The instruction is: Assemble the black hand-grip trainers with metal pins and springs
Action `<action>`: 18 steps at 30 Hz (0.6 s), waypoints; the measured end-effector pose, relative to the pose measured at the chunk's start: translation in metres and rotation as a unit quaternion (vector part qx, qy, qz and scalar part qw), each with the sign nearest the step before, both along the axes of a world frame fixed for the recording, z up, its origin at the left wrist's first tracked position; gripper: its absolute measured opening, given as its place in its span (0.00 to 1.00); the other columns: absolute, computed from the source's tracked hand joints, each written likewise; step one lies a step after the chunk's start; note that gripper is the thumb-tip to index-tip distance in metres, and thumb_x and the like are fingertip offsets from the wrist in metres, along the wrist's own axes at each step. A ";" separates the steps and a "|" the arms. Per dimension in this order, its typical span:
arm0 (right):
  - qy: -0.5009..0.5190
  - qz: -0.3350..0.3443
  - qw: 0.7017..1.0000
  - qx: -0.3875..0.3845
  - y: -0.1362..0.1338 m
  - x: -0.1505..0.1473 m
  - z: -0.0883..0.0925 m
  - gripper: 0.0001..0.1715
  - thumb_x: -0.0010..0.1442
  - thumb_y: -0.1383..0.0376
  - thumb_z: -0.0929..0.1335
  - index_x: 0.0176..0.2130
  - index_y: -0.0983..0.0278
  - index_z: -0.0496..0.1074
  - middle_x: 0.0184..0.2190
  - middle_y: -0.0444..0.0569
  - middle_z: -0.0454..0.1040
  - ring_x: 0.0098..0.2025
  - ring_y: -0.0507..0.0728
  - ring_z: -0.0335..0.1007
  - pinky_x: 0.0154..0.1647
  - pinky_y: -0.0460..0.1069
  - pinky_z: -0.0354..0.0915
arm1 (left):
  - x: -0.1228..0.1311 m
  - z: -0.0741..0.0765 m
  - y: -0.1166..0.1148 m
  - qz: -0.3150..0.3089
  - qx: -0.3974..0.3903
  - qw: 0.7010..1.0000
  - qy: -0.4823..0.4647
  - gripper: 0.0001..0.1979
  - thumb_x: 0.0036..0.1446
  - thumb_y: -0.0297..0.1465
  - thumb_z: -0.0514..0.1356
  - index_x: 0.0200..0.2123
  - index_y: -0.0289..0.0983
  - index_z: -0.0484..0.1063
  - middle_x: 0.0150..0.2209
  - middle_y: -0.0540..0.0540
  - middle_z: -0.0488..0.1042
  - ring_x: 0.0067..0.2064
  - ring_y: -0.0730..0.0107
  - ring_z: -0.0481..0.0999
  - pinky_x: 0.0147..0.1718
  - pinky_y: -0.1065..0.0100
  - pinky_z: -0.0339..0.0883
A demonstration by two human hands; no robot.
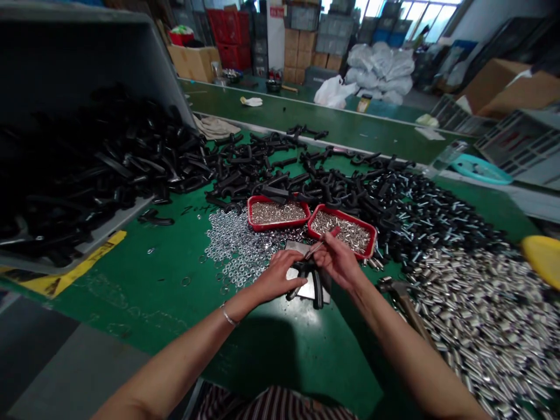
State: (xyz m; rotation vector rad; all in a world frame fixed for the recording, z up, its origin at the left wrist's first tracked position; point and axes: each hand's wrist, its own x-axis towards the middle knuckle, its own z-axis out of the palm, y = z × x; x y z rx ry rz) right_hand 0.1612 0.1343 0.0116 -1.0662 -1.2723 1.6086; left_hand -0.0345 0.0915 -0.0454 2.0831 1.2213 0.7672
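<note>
My left hand [276, 276], a bracelet at its wrist, is closed round a black plastic handle-like part [318, 289] over a small metal plate [308, 287]. My right hand [338, 261] pinches a slim tool [315, 247] with a red end, its tip close to the top of the black part. What the tip touches is too small to make out. Just beyond my hands sit two red trays, one with tiny metal pieces [280, 212] and one with small metal pins [345, 229]. Loose metal washers [236, 248] are spread to the left of the plate.
A grey bin [168, 70] of black parts lies tipped at the left. More black parts [280, 160] are heaped behind the trays. At the right are metal cylinders [490, 315], black-headed screws [437, 210], a hammer [411, 309] and a yellow dish [542, 259].
</note>
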 end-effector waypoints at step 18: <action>-0.063 -0.132 0.986 0.076 -0.028 0.010 -0.036 0.19 0.63 0.49 0.68 0.43 0.59 0.62 0.33 0.46 0.81 0.29 0.56 0.79 0.30 0.50 0.75 | -0.001 0.002 0.000 0.003 0.004 1.000 -0.006 0.27 0.56 0.41 0.67 0.57 0.44 0.67 0.57 0.44 0.70 0.60 0.54 0.65 0.61 0.52 0.56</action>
